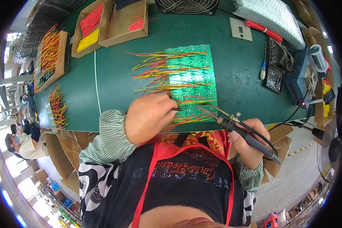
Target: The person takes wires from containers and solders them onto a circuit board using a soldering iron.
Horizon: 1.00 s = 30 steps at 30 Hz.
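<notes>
A panel of green circuit boards (pixel 195 90) lies on the green mat in front of me. Rows of red, yellow and black wires (pixel 152 72) cross it and stick out past its left edge. My left hand (pixel 150 116) is closed at the panel's lower left, over the wires. A thin black piece (pixel 176 109) juts from its fingertips; whether it is a wire or a tool tip, I cannot tell. My right hand (pixel 247 140) grips a soldering iron (pixel 227 124) with a thin metal feed tube along it. The iron's tip points left, over the panel's lower rows.
Cardboard trays (pixel 122 39) of loose wires stand at the back left. Left of them are wired boards in a box (pixel 64 64) and another wired board (pixel 53 110). At right are a soldering station (pixel 298 81), a solder reel (pixel 317 57) and a black tray (pixel 275 78).
</notes>
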### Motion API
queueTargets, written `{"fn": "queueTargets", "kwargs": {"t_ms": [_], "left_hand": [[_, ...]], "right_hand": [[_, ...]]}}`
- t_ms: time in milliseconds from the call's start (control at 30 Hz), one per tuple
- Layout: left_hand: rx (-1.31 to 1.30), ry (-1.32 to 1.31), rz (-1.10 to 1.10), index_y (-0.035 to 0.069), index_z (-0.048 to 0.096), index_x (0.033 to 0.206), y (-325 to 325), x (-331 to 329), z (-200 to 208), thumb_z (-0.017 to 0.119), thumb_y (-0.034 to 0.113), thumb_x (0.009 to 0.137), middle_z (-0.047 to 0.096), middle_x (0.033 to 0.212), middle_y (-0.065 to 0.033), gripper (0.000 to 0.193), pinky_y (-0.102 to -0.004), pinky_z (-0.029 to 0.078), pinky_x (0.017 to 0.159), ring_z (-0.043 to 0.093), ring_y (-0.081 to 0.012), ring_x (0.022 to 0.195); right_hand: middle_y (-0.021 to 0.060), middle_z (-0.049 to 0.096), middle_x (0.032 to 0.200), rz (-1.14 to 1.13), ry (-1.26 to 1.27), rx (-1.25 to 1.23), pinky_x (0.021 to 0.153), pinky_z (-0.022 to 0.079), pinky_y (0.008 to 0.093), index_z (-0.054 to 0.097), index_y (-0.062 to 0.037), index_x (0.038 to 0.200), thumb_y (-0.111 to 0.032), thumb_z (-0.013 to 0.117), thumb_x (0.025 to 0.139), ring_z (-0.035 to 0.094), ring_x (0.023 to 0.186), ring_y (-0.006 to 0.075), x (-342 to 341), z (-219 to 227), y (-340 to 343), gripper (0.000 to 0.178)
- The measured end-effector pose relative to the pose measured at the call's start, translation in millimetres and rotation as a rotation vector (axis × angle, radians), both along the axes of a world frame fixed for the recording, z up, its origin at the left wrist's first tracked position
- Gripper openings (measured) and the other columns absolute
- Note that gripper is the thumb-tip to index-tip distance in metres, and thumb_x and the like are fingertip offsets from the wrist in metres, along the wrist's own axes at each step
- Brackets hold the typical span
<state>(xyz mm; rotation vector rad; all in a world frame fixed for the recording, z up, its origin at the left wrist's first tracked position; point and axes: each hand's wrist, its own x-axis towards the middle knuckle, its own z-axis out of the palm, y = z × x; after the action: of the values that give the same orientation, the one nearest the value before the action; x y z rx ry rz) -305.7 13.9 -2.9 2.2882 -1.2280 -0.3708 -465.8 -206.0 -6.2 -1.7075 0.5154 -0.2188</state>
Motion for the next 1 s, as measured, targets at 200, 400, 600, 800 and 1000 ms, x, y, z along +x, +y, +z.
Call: {"fn": "queueTargets", "kwargs": {"t_ms": [200,400,600,800,1000], "left_hand": [[-0.012,-0.246,0.089,0.007,0.058,0.079,0.6,-11.6,-15.7,0.066,0.008,0.072,0.059,0.073,-0.0077,0.011,-0.0365,0.048,0.057,0.059,-0.0267,0.065],[-0.065,0.215,0.221,0.0,0.059,0.082,5.1,1.9,-17.5,0.067,0.011,0.077,0.057,0.071,-0.0089,0.015,-0.0313,0.043,0.053,0.055,-0.0209,0.059],[-0.027,0.166,0.087,0.0,0.06,0.082,8.4,10.3,-15.5,0.066,0.014,0.078,0.056,0.074,-0.01,0.016,-0.0324,0.043,0.053,0.055,-0.0231,0.061],[-0.014,0.154,0.064,0.0,0.059,0.08,7.0,13.7,-16.9,0.066,0.016,0.078,0.056,0.073,-0.0106,0.017,-0.0347,0.043,0.054,0.055,-0.0257,0.061],[-0.009,0.143,0.062,0.001,0.06,0.079,6.1,15.4,-17.7,0.066,0.016,0.077,0.056,0.073,-0.0105,0.017,-0.0361,0.043,0.055,0.056,-0.0272,0.062]], "right_hand": [[0.0028,0.064,0.069,0.015,-0.012,-0.015,0.056,0.046,0.0219,0.059,-0.0005,0.083,-0.007,0.072,0.072,0.057,0.06,0.0061,2.4,1.4,8.9,0.019],[0.0029,0.064,0.071,0.012,-0.019,0.044,0.056,0.046,0.0218,0.059,-0.0003,0.084,-0.006,0.071,0.072,0.056,0.061,0.0057,2.5,-1.3,14.8,0.018],[0.0036,0.063,0.071,0.037,0.011,0.061,0.056,0.047,0.0219,0.059,0.0001,0.082,-0.005,0.07,0.071,0.057,0.06,0.0063,8.3,-6.8,21.3,0.016],[0.0041,0.063,0.07,0.037,0.042,0.104,0.057,0.047,0.022,0.059,0.0011,0.082,-0.004,0.069,0.07,0.058,0.061,0.0067,16.2,-9.9,24.7,0.017],[0.004,0.063,0.069,0.044,0.045,0.103,0.056,0.047,0.0221,0.059,0.0008,0.081,-0.004,0.07,0.07,0.057,0.059,0.0068,20.6,-11.7,24.7,0.016]]}}
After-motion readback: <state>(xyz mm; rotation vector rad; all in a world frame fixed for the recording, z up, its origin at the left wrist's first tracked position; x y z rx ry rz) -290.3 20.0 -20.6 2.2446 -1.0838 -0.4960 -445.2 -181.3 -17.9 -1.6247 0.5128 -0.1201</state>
